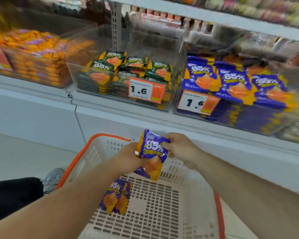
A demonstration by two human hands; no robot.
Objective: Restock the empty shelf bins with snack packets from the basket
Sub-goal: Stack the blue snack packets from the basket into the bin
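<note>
Over the cream basket (100, 152) with its orange rim, both my hands hold a small stack of purple snack packets (153, 152). My left hand (128, 159) grips the stack from the left side. My right hand (179, 145) pinches its upper right edge. More purple packets (116, 197) lie on the basket floor. On the shelf above, a clear bin (240, 121) at the right is full of the same purple packets. The middle bin (72, 69) holds green packets (121, 73) stacked partway up.
A bin of orange packets (33, 56) stands at the left of the shelf. Orange price tags reading 1.6 (145, 90) hang on the middle and right bins. A higher shelf (214, 16) overhangs the bins. My dark trouser leg and a shoe (53, 176) are left of the basket.
</note>
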